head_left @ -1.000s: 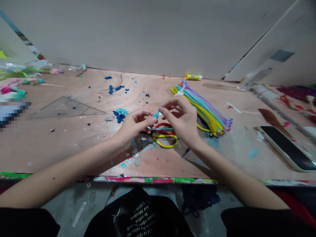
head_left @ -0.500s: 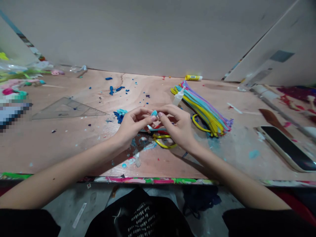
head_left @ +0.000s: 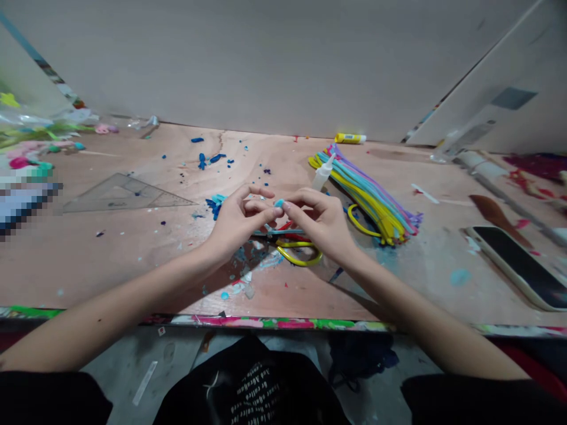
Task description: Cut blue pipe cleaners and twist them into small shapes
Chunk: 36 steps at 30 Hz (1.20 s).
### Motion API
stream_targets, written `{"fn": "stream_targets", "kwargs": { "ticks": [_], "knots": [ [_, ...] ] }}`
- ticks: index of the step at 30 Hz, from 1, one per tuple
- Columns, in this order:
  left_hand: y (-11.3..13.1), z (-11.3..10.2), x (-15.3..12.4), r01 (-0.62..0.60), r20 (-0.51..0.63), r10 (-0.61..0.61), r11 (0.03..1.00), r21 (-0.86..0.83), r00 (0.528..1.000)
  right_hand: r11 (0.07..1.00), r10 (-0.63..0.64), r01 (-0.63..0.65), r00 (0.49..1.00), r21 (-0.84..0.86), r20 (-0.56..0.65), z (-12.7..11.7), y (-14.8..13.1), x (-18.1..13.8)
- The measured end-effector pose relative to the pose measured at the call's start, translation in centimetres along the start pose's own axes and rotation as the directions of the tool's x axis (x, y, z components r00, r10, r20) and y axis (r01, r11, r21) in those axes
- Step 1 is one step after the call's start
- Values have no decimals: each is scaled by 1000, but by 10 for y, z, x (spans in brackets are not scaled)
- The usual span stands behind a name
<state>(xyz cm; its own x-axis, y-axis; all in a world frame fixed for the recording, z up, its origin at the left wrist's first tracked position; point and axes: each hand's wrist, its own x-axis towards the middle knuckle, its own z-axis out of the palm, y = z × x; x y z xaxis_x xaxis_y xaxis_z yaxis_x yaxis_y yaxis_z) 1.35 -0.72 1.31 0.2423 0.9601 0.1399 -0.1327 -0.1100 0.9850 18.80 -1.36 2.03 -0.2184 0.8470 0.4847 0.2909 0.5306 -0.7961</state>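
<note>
My left hand (head_left: 239, 223) and right hand (head_left: 316, 223) meet above the middle of the wooden tabletop (head_left: 133, 265), fingers curled and close together. Between them, a small light-blue clay piece (head_left: 279, 203) is pinched at the tips of my right thumb and forefinger. My left fingertips lie just beside it; I cannot tell whether they touch it or hold anything. Directly beneath my hands lie scissors (head_left: 297, 255) with yellow and red handles; my hands hide the blades and much of the red loop. To the right of my hands, a small white squeeze bottle (head_left: 323, 172) leans nozzle-up against a bundle of multicoloured pipe cleaners (head_left: 367, 200); its contents cannot be made out. A yellow glue stick (head_left: 349, 138) lies at the far edge. Dark blue clay crumbs (head_left: 216, 206) sit just beyond my left hand, beside a clear set square (head_left: 128, 195). A phone (head_left: 514, 265) lies near the right edge. At the left edge, a pixelated object (head_left: 26, 200) cannot be identified.
</note>
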Motion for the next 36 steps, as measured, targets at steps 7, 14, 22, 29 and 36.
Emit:
{"fn": "stream_targets", "kwargs": {
  "ticks": [7, 14, 22, 29, 36],
  "knots": [
    [-1, -4, 3, -83, 3, 84, 982, 172, 996, 992, 68, -70, 997, 107, 27, 0, 2, 2],
    [-4, -4, 4, -191, 27, 192, 941, 278, 981, 949, 194, -210, 977, 233, 90, 2, 1, 3],
    [-4, -3, 3, -56, 5, 55, 994, 89, 998, 788, 419, -466, 885, 403, 205, 4, 13, -1],
    [-6, -7, 8, 73, -72, -85, 985, -157, 994, 887, 304, -349, 934, 302, 186, 7, 12, -1],
    [-2, -9, 9, 112, -82, -131, 972, -208, 988, 999, 30, -30, 998, -14, 55, 6, 12, -3]
  ]
}}
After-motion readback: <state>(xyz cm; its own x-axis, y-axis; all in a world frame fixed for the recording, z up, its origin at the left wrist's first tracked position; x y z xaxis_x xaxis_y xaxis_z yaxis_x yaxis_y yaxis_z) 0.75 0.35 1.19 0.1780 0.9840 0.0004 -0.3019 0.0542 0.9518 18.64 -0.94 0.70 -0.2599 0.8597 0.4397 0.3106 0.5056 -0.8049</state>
